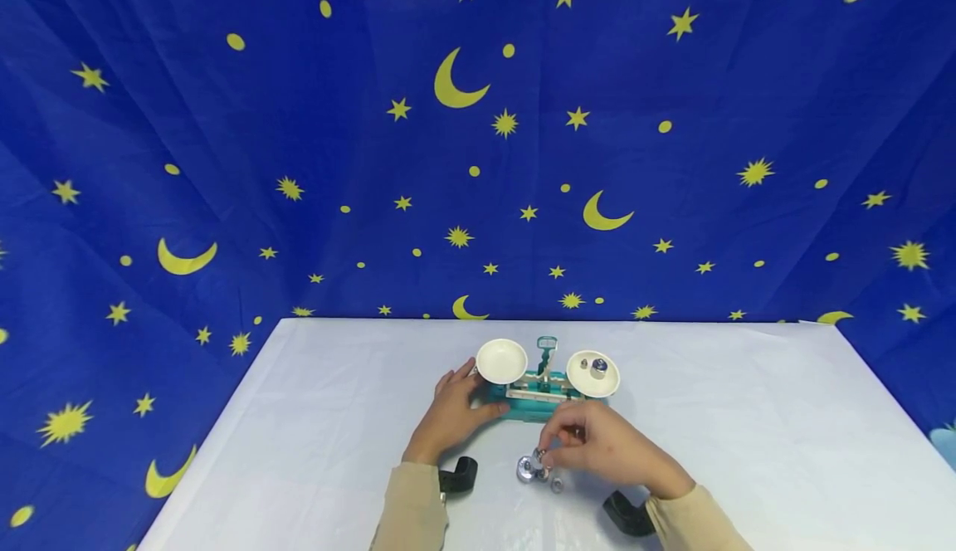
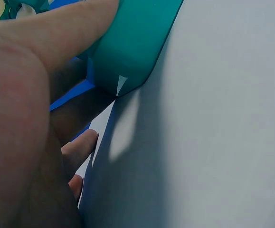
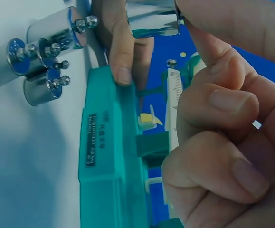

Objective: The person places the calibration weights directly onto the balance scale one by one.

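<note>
A green tray balance (image 1: 526, 410) with two white pans stands on the table. My left hand (image 1: 451, 420) holds its base at the left end, thumb on the front side and fingers behind; the left wrist view shows the thumb lying along the green base (image 2: 132, 42). My right hand (image 1: 597, 443) pinches a shiny cylindrical metal weight (image 3: 152, 19) by its knob, in front of the balance. Several more knobbed weights (image 3: 42, 88) stand on the table just below that hand. Two weights of different size (image 1: 599, 368) sit in the right pan (image 1: 595, 389). The left pan (image 1: 501, 362) holds nothing.
White cloth covers the table (image 1: 336, 418), whose far edge meets a blue curtain (image 1: 538, 161) with yellow stars and moons. Black wrist straps (image 1: 627, 514) stick out beside both wrists.
</note>
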`<state>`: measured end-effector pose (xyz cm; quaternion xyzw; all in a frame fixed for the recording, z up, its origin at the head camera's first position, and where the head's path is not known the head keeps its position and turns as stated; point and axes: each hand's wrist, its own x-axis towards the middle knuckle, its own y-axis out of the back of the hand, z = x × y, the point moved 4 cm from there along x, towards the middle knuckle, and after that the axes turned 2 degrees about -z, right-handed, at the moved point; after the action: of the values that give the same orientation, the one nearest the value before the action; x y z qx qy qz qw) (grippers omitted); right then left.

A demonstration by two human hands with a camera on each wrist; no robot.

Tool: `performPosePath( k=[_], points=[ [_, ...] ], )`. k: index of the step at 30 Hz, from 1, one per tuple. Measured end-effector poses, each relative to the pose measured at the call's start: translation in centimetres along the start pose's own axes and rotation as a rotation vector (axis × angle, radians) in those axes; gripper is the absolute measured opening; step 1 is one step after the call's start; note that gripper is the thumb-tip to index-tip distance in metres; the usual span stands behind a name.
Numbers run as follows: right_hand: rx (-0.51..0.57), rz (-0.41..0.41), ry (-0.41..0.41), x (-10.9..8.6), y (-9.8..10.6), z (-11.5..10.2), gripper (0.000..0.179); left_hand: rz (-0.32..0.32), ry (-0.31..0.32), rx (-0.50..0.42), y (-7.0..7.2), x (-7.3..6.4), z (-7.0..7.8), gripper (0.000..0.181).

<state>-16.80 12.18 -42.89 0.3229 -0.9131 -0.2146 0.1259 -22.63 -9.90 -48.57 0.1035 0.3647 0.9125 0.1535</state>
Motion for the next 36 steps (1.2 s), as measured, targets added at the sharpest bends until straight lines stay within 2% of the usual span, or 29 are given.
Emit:
performPosePath(
  k=[7,17,24,36],
  points=[
    [-0.013,0.065,0.002,-0.3,0.7,-0.3,0.009,0.005,-0.015,-0.007,-0.1,0.0,-0.1,0.070],
    [-0.012,0.120,-0.083,-0.8,2.1,-0.4,0.008,0.005,-0.014,0.000,-0.1,0.0,-0.1,0.071],
    [-0.010,0.157,-0.091,-1.2,3.2,-0.5,0.009,-0.006,-0.009,0.002,-0.1,0.0,-0.1,0.070],
    [-0.033,0.241,-0.151,-1.8,4.6,-0.5,0.012,-0.008,0.011,0.000,-0.3,0.1,-0.3,0.070]
  ],
)
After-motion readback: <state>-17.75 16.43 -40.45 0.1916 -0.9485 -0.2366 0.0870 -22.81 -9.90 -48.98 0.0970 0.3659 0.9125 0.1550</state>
